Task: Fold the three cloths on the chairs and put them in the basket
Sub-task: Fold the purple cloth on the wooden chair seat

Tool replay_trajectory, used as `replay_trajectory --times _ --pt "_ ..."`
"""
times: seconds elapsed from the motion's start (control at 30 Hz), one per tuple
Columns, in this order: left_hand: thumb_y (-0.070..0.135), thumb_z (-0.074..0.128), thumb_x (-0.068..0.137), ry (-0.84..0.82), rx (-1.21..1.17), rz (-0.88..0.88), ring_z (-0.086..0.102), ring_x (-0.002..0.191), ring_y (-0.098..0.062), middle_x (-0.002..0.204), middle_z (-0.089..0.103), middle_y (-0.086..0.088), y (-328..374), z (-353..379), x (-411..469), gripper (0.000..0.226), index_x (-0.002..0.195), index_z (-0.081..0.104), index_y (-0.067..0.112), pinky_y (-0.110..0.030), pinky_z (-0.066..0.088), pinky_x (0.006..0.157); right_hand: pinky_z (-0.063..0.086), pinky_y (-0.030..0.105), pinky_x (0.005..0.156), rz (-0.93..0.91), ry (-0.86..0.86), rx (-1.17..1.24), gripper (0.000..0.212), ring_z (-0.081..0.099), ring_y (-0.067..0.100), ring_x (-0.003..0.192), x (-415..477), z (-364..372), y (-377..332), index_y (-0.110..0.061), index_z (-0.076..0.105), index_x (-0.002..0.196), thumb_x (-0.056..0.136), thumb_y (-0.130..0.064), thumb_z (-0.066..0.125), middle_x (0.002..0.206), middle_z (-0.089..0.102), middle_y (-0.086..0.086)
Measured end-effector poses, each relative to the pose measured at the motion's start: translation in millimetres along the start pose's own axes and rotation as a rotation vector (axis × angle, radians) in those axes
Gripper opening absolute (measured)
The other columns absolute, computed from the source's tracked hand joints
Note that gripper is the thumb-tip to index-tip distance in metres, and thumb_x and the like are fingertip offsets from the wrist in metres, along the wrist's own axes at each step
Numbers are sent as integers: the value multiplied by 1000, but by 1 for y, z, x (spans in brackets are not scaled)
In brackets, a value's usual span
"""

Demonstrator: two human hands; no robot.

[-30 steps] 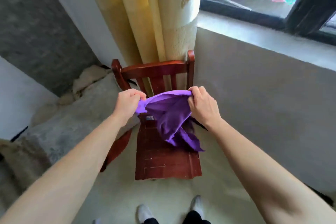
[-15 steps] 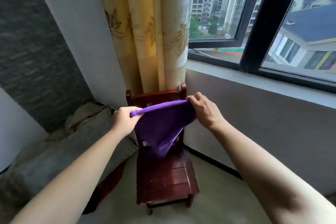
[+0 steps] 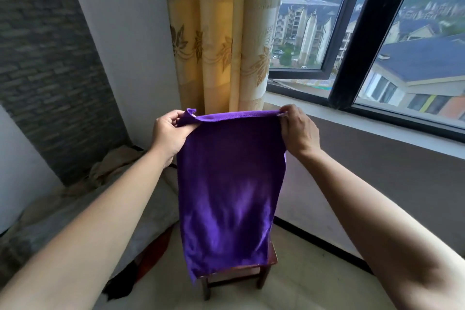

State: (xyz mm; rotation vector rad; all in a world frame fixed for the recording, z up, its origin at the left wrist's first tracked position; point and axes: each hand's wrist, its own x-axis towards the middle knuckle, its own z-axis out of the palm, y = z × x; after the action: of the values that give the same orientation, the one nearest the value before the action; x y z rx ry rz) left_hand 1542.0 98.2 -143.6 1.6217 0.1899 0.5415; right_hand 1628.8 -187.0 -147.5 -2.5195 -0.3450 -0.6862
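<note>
Purple cloth (image 3: pixel 231 184) hanging spread, uncreased

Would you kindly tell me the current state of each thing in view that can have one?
purple cloth, unfolded, hanging flat from its two top corners
left hand, pinches the cloth's top left corner
right hand, pinches the cloth's top right corner
chair, upright, mostly hidden behind the cloth
curtain, gathered beside the window

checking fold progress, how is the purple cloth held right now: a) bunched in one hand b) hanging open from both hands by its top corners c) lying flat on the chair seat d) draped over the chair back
b: the left hand and right hand each pinch a top corner, and the cloth hangs spread in front of the chair.
</note>
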Motion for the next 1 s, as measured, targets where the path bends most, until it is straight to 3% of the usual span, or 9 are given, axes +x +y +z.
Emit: replay_trajectory --times 0.27,0.43,0.57,0.63,0.77,0.87,1.0 --pt "8 84 74 -16 132 -68 53 55 -8 64 58 1 -15 -19 8 21 72 68 22 -25 47 58 45 39 76 28 -12 -61 25 62 34 101 0 9 14 -20 62 110 101 -35 44 114 66 7" --pt "18 85 69 131 304 -15 53 56 -10 62 62 5 -19 -6 31 17 67 69 24 -28 47 59 37 33 66 -11 -4 -133 31 62 35 95 20 16 22 -19 65 107 101 -41 44 107 65 6" --pt "12 83 72 172 254 -118 55 56 -11 66 62 2 -20 7 50 17 70 69 22 -22 47 52 34 33 63 12 -17 -202 36 61 37 91 44 22 29 -13 66 98 99 -45 49 99 67 10" --pt "9 82 75 171 198 -179 59 59 -14 75 64 -2 -25 14 65 18 73 68 20 -25 53 51 36 34 64 93 -56 -105 35 62 38 90 63 32 36 -12 67 94 96 -45 54 95 69 13" --pt "6 81 76 191 149 -245 65 70 -16 79 64 -1 -33 28 90 17 77 67 15 -31 61 68 49 35 66 216 -94 224 28 67 32 77 90 53 45 -12 72 87 89 -39 65 79 71 12" --pt "5 77 77 212 167 -233 62 67 -12 72 63 2 -28 38 101 17 74 65 17 -31 58 70 44 31 67 214 -76 252 27 66 27 81 102 57 47 -11 74 91 90 -35 63 84 73 10" --pt "3 68 70 231 213 -218 56 61 -15 63 58 2 -22 43 107 17 67 60 18 -33 55 65 47 32 73 239 -54 256 29 64 23 79 107 53 43 -7 72 88 84 -30 54 81 72 7"
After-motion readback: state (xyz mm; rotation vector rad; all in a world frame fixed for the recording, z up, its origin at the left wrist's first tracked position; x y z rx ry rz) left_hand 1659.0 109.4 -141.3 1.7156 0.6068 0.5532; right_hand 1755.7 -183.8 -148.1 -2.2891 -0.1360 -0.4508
